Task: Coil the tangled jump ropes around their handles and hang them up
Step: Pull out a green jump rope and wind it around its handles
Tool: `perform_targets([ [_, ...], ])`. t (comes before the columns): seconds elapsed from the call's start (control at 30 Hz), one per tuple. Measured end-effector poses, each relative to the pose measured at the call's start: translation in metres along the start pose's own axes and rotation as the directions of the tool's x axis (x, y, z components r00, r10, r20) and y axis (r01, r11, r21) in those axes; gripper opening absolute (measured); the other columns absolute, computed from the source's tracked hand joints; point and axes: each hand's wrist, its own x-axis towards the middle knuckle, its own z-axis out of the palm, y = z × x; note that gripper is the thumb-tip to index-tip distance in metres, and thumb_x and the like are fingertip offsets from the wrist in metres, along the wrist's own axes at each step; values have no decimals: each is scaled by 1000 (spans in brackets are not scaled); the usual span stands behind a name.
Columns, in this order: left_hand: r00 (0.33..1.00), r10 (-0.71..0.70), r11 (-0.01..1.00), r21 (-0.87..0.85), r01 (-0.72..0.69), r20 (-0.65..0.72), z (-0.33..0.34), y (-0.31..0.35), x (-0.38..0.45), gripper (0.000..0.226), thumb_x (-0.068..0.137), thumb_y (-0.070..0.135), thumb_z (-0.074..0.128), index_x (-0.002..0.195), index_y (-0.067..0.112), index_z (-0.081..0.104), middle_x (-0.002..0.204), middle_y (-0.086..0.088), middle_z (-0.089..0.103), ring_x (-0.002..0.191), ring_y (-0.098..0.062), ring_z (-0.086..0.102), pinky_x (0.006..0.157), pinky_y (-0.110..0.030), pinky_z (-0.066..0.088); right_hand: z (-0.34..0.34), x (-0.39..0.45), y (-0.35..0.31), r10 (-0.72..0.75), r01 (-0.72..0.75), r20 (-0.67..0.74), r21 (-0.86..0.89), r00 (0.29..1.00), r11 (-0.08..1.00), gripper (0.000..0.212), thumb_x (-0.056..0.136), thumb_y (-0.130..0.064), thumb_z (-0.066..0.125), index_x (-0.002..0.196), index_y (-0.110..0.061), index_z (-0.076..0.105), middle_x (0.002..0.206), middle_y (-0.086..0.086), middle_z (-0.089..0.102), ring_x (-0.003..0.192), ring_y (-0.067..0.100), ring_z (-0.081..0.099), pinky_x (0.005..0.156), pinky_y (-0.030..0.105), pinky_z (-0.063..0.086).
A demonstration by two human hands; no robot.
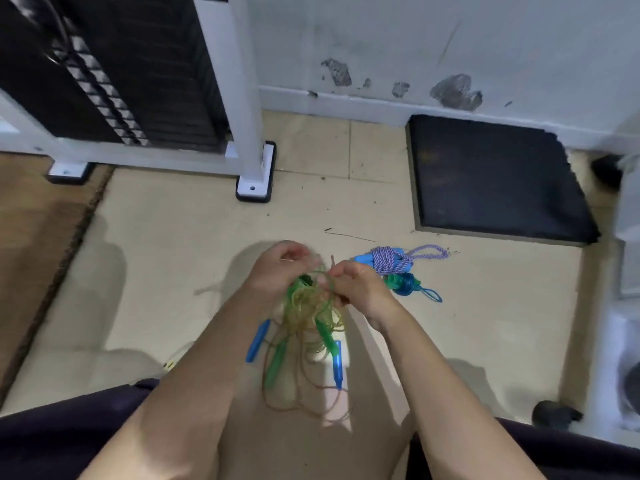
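Beige floor tiles (173, 237) lie below, with two coiled ropes (394, 261) beside a dark mat (491, 174). Left hand (277, 268) and right hand (356, 289) each pinch the tangled ropes (308, 306), grip clamped on strands, handles (258, 341) dangling

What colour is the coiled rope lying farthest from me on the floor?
Purple-and-white braid on the coiled rope, wound round blue handles; head view.

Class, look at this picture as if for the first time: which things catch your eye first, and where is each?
First, the two hands, left hand and right hand, pinching a tangle of ropes at centre, with blue and green handles dangling below. Just right of them, two coiled ropes lie on the floor, a purple rope and a blue-green rope. Beyond, a dark mat lies against the stained wall.
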Motion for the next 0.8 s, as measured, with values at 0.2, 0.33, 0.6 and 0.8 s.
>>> perform_targets([
  [0.2,921,198,979,-18,-204,334,-25,115,-87,44,76,32,84,116,20,69,96,-12,74,82,-16,68,84,-23,51,-6,-99,-117,-269,282,225,-27,937,959,11,86,-1,65,80,-10,66,79,14,68,55,17,54,58,25,43],
  [0.33,906,321,930,87,-356,275,-42,184,-143,47,60,37,90,102,24,74,85,5,74,90,-14,68,88,-24,50,-16,-168,-178,-430,438,134,-41,893,898,6,85,-3,69,82,-8,68,79,9,65,52,17,53,55,24,44],
  [0.6,884,435,743,488,-458,168,-57,231,-214,25,68,34,88,87,24,76,83,5,74,75,-3,62,71,-22,43,-41,-259,-231,-594,597,69,-66,802,799,12,90,-13,67,94,-2,66,84,8,69,59,13,50,59,25,40],
  [0.8,787,555,707,347,-616,267,-29,221,-231,93,62,36,92,141,42,42,138,19,50,128,0,47,103,-26,39,-31,-268,-226,-582,634,289,-136,760,761,8,95,-8,57,98,-3,63,90,9,70,86,19,62,80,35,47],
])
